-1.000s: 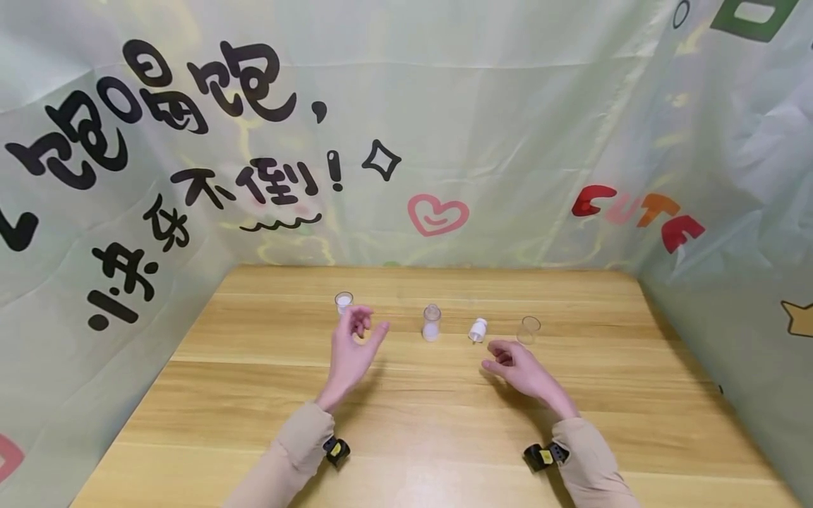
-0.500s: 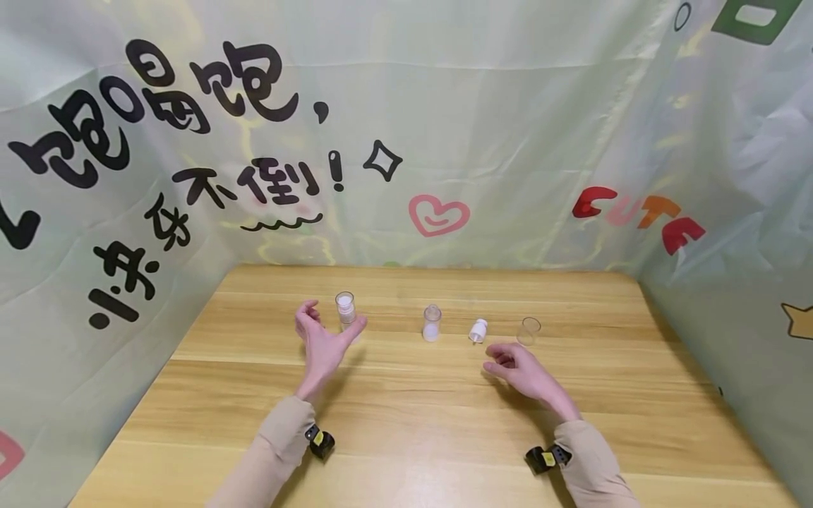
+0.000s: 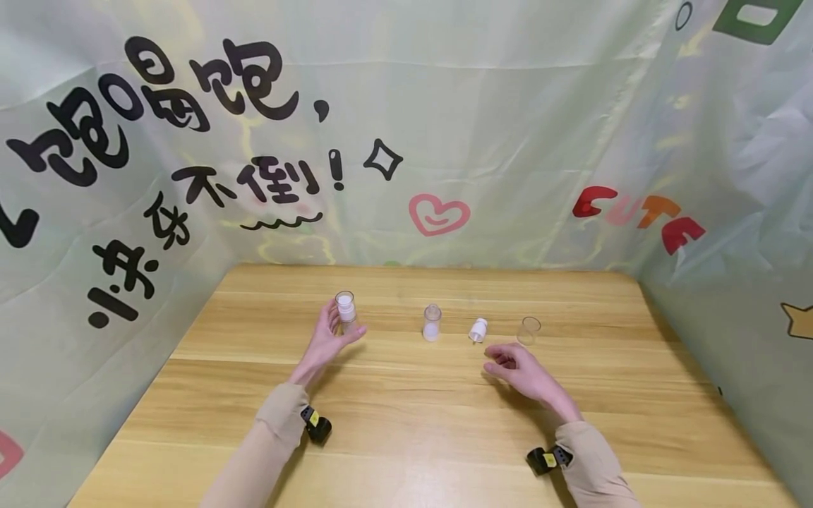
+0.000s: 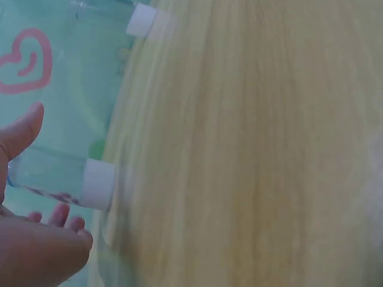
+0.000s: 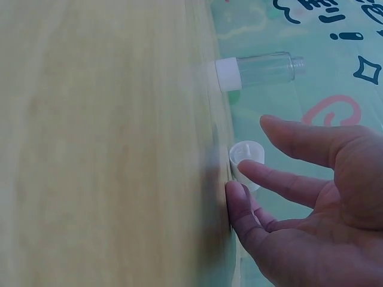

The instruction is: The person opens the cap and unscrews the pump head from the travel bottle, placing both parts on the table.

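A small clear pump bottle (image 3: 346,310) with a white pump under a clear cap stands upright on the table at the left. My left hand (image 3: 324,343) reaches round it, fingers on its far left side and thumb out to the right. The left wrist view shows its white base (image 4: 99,184) between the spread thumb and fingers; firm contact cannot be told. My right hand (image 3: 524,370) hovers low, fingers loosely bent and holding nothing. Just beyond its fingertips lies a white pump head (image 3: 478,330). An uncapped clear bottle (image 3: 432,324) with a white base stands between the hands.
A clear cap (image 3: 528,331) stands on the table, right of the pump head. The wooden table (image 3: 406,423) meets a printed cloth backdrop (image 3: 508,141) at the back, with cloth at both sides too.
My left hand first moved left, uncovering the capped bottle, then came forward and right until its fingers were around it. The right hand has hardly moved.
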`<control>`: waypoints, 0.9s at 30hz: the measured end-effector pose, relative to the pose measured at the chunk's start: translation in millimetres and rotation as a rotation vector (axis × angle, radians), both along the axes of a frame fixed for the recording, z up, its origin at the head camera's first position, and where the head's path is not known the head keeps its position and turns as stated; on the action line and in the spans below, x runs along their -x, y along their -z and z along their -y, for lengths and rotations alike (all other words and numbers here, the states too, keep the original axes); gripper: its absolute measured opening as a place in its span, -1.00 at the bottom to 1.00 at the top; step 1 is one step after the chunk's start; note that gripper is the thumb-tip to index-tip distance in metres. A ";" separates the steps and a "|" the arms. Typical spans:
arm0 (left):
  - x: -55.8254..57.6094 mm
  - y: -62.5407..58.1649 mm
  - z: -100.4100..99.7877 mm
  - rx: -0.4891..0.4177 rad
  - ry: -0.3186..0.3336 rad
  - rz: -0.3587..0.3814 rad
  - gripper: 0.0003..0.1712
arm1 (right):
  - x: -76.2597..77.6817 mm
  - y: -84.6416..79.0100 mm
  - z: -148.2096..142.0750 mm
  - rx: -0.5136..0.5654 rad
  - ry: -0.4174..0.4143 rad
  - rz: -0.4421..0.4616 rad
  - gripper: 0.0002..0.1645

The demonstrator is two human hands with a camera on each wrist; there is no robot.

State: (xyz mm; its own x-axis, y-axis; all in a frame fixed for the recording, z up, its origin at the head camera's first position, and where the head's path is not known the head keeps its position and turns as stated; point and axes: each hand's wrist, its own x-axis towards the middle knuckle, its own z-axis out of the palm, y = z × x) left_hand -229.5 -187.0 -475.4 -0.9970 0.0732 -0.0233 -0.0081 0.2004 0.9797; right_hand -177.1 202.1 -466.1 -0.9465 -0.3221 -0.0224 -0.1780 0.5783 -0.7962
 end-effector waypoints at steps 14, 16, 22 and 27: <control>6.2 12.5 -5.0 -0.064 0.056 -0.011 -0.40 | -1.5 1.1 -0.5 0.025 0.007 0.016 -0.49; 7.0 13.4 -5.9 -0.058 0.049 -0.014 -0.45 | -1.1 2.0 -0.6 0.027 0.006 0.013 -0.50; 5.0 13.5 -8.1 -0.013 0.072 -0.033 -0.46 | -1.3 2.8 -0.9 0.034 0.008 0.013 -0.49; -0.9 11.0 -14.5 0.028 0.145 -0.060 -0.55 | -1.7 2.7 0.1 0.045 0.008 0.007 -0.47</control>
State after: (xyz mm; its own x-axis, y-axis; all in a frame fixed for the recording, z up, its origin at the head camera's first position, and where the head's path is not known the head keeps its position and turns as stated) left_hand -228.6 -172.5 -486.4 -0.9758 0.2163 0.0318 0.0810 0.2226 0.9715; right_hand -175.4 202.0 -468.8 -0.9488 -0.3154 -0.0150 -0.1675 0.5432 -0.8228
